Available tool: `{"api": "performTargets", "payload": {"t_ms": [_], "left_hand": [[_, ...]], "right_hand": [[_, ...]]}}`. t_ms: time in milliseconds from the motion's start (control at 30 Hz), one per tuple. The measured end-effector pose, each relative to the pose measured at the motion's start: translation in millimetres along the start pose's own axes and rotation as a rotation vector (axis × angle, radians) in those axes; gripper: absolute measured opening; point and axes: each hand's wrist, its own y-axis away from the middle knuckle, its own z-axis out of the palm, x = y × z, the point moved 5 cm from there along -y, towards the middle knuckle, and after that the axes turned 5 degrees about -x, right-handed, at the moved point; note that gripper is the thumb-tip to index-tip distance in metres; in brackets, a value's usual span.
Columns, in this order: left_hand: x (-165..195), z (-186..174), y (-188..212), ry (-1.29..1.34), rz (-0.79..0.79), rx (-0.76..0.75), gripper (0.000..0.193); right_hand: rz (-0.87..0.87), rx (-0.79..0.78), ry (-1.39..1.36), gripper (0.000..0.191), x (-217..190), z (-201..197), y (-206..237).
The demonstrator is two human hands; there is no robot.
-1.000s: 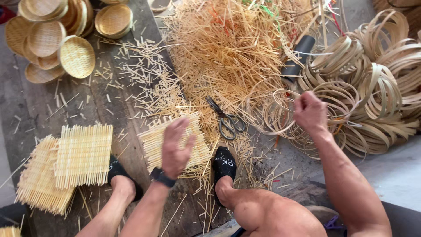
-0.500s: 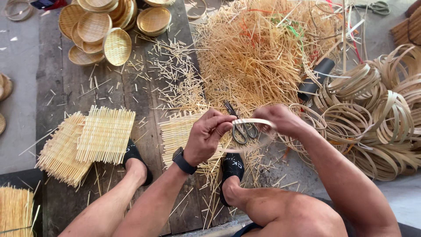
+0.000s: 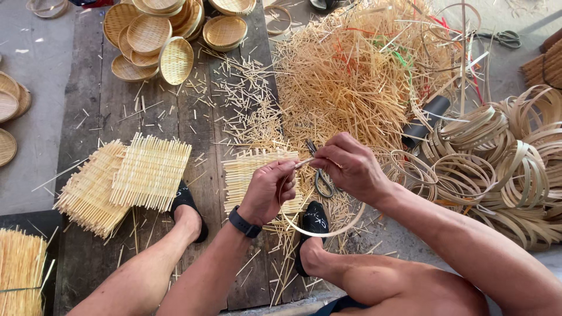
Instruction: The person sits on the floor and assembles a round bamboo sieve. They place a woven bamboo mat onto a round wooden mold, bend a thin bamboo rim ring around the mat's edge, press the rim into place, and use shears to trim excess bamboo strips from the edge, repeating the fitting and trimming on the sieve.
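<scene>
Both hands, left hand (image 3: 268, 190) and right hand (image 3: 350, 165), pinch the bamboo hoop strip (image 3: 328, 231) shut at twelve o'clock; overlapping ends should stay aligned.

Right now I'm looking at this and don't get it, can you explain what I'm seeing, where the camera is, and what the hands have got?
The single picture comes from a camera worn on a person's head, looking down at their own arms and legs. There is no machine here, only two bare hands. The left hand, with a dark watch on its wrist, and the right hand pinch the ends of a thin bamboo strip bent into a loop between them. Beneath lies a flat woven mat on a wooden platform, with scissors beside it. More woven mats lie to the left, small round baskets at the top, a heap of bamboo splints in the middle, and coiled bamboo hoops on the right.
</scene>
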Motion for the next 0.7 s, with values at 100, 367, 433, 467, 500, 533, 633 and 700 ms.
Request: {"api": "performTargets", "payload": {"t_ms": [100,367,433,467,500,533,633,700], "left_hand": [[14.1,-4.5,-1.8,-0.146,-0.043,0.013,0.036],[9.5,4.1,-8.1,-0.246,-0.258,0.03,0.076],[10.4,-0.2,-5.1,-0.205,-0.194,0.119,0.074],[10.1,-4.4,-3.4,-0.181,-0.186,0.179,0.073],[10.0,-9.5,-2.0,-0.154,-0.176,0.242,0.073],[9.9,-12.3,-2.1,-0.104,-0.156,0.238,0.071],[13.8,-23.6,-8.9,-0.046,-0.077,0.18,0.061],[19.8,-34.3,-12.8,-0.113,0.006,0.104,0.05]], "right_hand": [[-0.151,-0.135,0.025,0.016,-15.1,11.3,-7.9],[-0.26,-0.178,0.328,0.02,-40.2,50.3,-15.3],[-0.243,-0.147,0.314,0.02,-40.6,58.5,-17.5],[-0.232,-0.132,0.306,0.02,-40.4,61.9,-19.0],[-0.22,-0.131,0.29,0.02,-39.7,65.2,-21.1],[-0.207,-0.131,0.274,0.02,-38.3,67.9,-23.7],[-0.147,-0.057,0.12,0.016,-25.3,64.4,-35.3],[0.261,0.003,-0.131,0.016,7.9,59.3,-38.3]]}}
